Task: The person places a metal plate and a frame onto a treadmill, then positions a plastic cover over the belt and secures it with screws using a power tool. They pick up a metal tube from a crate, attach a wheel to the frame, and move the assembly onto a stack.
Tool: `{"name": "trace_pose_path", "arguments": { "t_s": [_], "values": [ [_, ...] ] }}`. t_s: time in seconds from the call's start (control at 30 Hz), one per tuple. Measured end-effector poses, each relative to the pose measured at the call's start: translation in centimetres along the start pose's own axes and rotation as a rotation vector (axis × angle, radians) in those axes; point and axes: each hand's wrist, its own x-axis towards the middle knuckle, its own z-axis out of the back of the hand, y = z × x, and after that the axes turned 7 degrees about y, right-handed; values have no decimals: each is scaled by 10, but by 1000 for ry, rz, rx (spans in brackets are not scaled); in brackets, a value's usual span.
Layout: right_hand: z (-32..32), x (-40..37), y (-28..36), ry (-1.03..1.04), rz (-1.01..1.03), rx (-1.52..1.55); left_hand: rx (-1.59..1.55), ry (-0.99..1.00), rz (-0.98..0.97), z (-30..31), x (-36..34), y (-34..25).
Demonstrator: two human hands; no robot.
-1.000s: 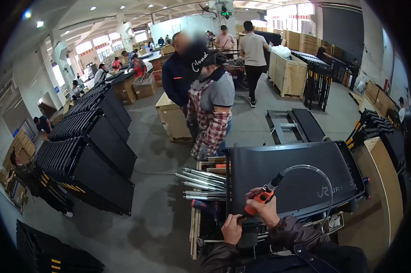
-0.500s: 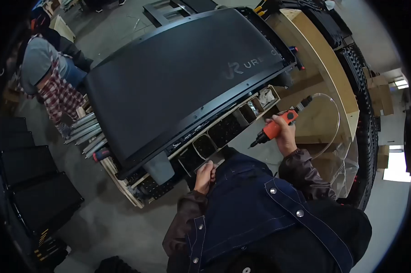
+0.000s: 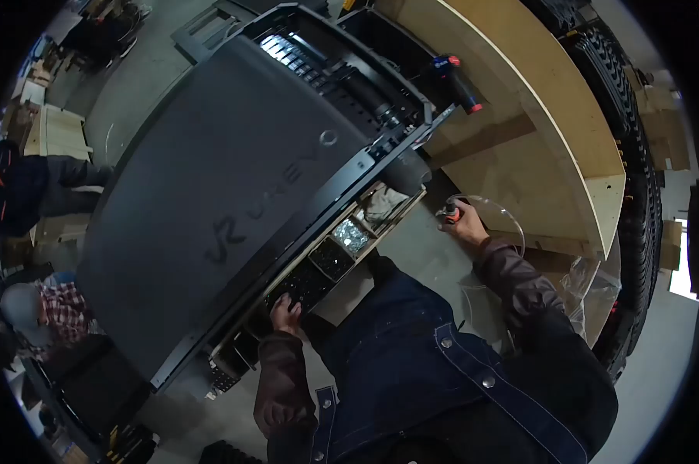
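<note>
– what is in the person's right hand [image 3: 467, 226]?
– its fingers are wrapped around an orange power driver [image 3: 452, 212], held up between the parts tray [image 3: 404, 207] and the plywood crate [image 3: 512, 174]. a clear hose [image 3: 506, 210] curves nearby.
– and the left hand [image 3: 286, 315]?
– its fingertips are at a tray compartment of small dark parts [image 3: 307, 284]; whether they pinch one, the second speaker cannot tell.
– what lies beside the tray?
– a dark, lettered panel [image 3: 187, 162], with a blue-and-red tool [image 3: 461, 87] near its frame's end.
</note>
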Motion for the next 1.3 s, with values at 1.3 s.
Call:
{"name": "trace_pose_path", "arguments": {
  "t_s": [1.3],
  "values": [
    [324,-48,54,-218,187,191,972,1039,-419,-520,-200,-50]
  ]
}}
